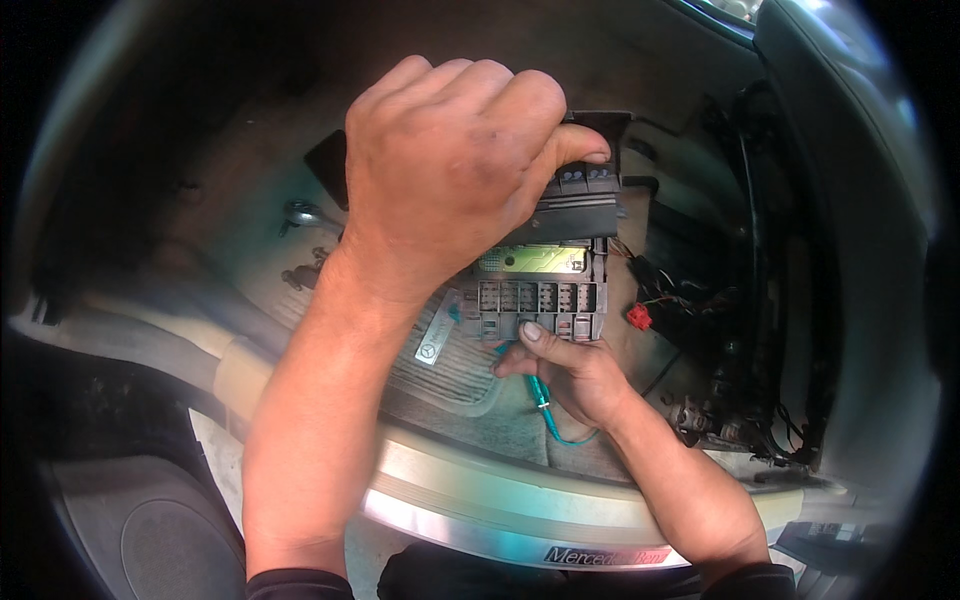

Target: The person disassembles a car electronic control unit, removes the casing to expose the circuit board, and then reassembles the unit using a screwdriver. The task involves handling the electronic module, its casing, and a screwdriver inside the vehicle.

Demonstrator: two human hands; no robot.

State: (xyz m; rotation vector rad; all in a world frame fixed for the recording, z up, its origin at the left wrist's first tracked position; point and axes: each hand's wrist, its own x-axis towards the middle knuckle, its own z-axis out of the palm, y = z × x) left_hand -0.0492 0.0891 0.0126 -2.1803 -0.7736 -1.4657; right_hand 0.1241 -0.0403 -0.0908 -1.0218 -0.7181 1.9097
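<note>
A black control module (pixel 545 297) is held above the car's floor, with rows of connector sockets along its near side. Between the sockets and its black cover (pixel 575 218), a strip of green circuit board shows. My left hand (pixel 450 170) is closed over the far end, its thumb lying along the cover; most of its fingertips are hidden. At the near edge, my right hand (pixel 575 375) grips the module with its thumb on top by the sockets. A teal pen-shaped tool (pixel 541 392) with a thin cord hangs beside the right palm; whether the fingers hold it, I cannot tell.
A ratchet (pixel 303 214) lies on the carpet at left. The ribbed floor mat (pixel 455 385) is below the module. To the right are a red connector (pixel 639 317), loose wires and a seat (pixel 850 200). The metal door sill (pixel 480 515) crosses in front.
</note>
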